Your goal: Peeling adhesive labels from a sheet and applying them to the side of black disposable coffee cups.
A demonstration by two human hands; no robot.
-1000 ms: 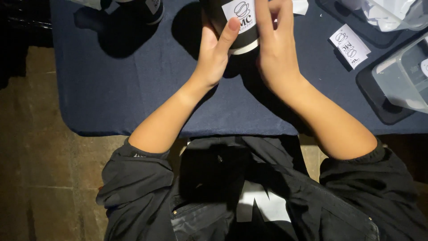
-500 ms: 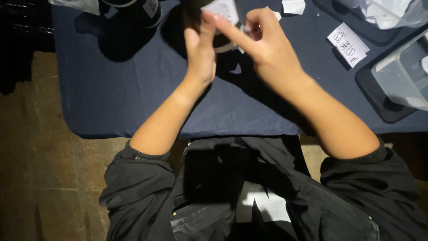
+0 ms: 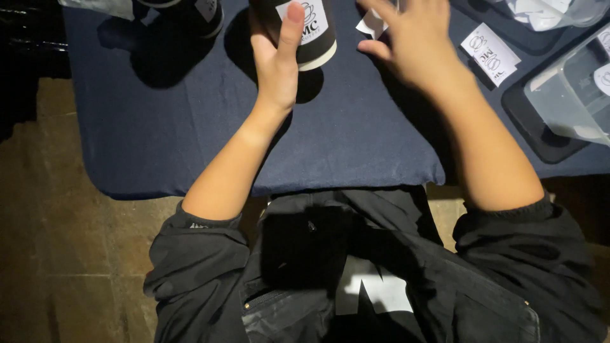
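Observation:
A black paper cup with a white label lies tilted at the top of the head view, over the dark blue tablecloth. My left hand grips it from the left, fingers laid along its side. My right hand has come off the cup and hovers to its right with fingers spread, holding nothing. A small white paper slip lies just past its fingers.
Another black cup stands at the top left. White label stickers lie at the right beside a clear plastic container on a dark tray. A second clear container sits at the top right. The table's front edge runs close to my lap.
My right hand has let go of the cup and moved right, fingers spread. The left hand keeps the cup, which sits higher in view.

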